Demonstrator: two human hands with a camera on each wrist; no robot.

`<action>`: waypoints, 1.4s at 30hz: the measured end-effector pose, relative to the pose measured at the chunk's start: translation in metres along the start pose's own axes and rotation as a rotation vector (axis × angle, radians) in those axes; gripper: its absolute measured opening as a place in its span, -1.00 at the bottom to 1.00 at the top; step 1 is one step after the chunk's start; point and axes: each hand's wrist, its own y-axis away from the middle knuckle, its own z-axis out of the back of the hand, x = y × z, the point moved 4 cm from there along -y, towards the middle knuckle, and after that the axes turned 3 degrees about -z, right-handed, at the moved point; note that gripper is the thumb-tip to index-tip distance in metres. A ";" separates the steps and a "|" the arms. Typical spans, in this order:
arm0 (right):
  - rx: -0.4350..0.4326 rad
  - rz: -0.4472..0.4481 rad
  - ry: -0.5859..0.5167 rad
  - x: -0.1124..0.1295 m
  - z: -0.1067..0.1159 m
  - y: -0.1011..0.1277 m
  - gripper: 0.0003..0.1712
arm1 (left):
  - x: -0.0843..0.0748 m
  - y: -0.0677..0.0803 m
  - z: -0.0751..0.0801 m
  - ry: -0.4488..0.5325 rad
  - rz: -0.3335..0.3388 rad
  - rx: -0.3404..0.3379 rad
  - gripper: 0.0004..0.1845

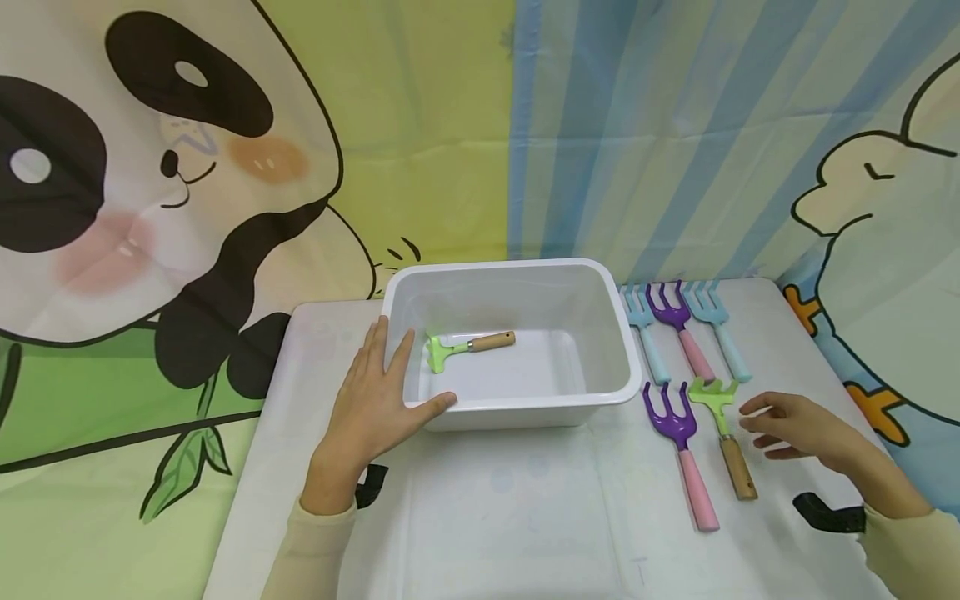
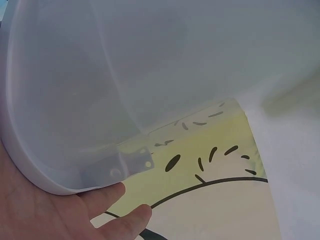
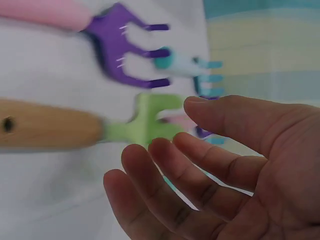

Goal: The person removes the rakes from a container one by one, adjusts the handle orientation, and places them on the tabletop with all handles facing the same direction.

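Wooden-handled green rake (image 1: 722, 433) — right hand (image 1: 806, 427) near, fingers (image 3: 200, 165) relaxed

Looks like a kids' playroom or staged play setup imo: cartoon panda backdrop (image 1: 150, 192) upper left, striped curtain w/ a duck (image 1: 862, 208) right, toy garden tools (image 1: 693, 375) on a white table (image 1: 525, 517).

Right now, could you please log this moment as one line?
left hand: rests on white tub | right hand: open, beside green rake | second green rake: in tub
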 end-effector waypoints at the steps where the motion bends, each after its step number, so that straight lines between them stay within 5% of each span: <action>1: -0.005 0.034 0.014 0.009 0.002 0.001 -0.44 | 0.000 0.000 0.000 0.000 0.001 -0.001 0.22; 11: -0.090 0.333 0.214 0.120 0.013 0.016 -0.59 | 0.003 0.002 -0.001 -0.001 -0.001 -0.007 0.21; 22: -0.041 0.422 0.303 0.215 0.005 0.015 -0.65 | 0.004 0.002 0.000 -0.007 0.001 -0.007 0.21; 33: 0.154 0.514 0.306 0.302 -0.035 -0.020 -0.60 | 0.004 0.002 -0.001 -0.010 -0.010 -0.021 0.21; 42: 0.222 0.602 0.361 0.349 -0.082 -0.071 -0.67 | 0.003 0.000 -0.002 -0.011 -0.005 -0.009 0.22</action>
